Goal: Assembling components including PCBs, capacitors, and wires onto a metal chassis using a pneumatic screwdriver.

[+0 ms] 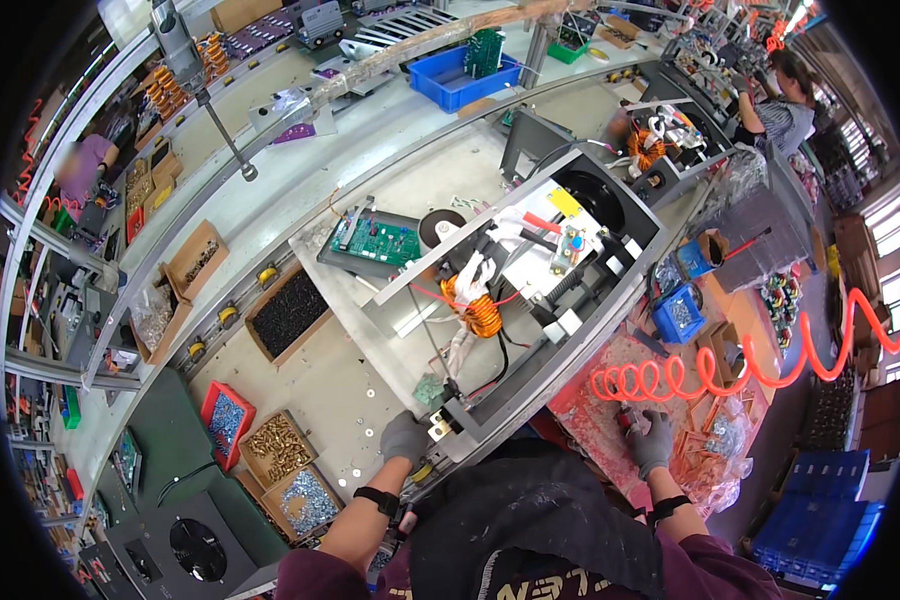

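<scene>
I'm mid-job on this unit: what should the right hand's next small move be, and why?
Probably bring the right hand across toward the left hand. The left is at the near end of the open grey chassis, while the right is apart from it, over the reddish table, at a small dark-red item I can't identify.

Half-built metal units (552, 262) are lining a long assembly bench (332, 388) in a factory workshop, their orange-wound coils (482, 316) showing. Trays are holding brass-coloured fasteners (278, 446) and small black parts (290, 312) in bulk. A power driver (175, 50) is hanging above the bench, and a coiled orange hose (610, 383) is stretching out at right. Two other people, one at far left (90, 165), one at upper right (788, 122), are occupying separate stations amid stocked racks and bins.
</scene>
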The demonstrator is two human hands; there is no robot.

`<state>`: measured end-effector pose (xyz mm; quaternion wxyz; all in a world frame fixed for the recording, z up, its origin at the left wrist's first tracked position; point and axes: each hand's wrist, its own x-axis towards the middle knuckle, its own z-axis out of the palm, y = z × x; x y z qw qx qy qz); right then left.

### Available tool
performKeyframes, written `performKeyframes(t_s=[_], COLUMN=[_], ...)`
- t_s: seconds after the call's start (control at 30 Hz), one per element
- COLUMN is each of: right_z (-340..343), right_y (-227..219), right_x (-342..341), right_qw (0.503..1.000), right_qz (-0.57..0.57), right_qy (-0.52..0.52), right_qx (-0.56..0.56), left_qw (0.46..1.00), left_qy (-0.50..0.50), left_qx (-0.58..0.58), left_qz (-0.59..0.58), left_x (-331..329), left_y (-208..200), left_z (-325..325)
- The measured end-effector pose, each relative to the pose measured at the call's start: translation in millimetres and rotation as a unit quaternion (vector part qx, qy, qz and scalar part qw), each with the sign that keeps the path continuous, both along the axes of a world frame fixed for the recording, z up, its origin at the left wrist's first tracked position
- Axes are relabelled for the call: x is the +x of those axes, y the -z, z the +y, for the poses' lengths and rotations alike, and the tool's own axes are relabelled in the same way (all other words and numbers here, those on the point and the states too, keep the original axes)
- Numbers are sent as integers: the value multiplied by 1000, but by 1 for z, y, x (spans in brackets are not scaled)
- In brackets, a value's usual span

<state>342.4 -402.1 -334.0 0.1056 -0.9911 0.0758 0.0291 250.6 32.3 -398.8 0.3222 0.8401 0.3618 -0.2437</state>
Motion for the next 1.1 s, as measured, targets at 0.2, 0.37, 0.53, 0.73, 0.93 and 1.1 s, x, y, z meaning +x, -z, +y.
performKeyframes(t_s=[0.2,0.37,0.53,0.73,0.93,1.1], right_z=[-28,-35,-20,41,91,121], right_y=[9,22,10,7,-9,-32], right_x=[31,55,78,57,7,-33], right_qw=[998,992,982,979,965,970], right_qz=[-3,38,106,96,46,52], right_qy=[-53,-117,-155,-173,-243,-232], right_qx=[20,25,-29,-51,-83,-47], left_qw=[984,870,799,919,860,922], left_qy=[15,-160,-436,-384,-395,-272], left_qx=[-147,-385,-352,43,136,262], left_qz=[-98,-262,-217,-81,-293,-89], left_x=[57,16,-84,-198,-240,-311], left_y=[17,33,-13,-29,-23,-29], left_z=[-33,-17,29,112,198,162])
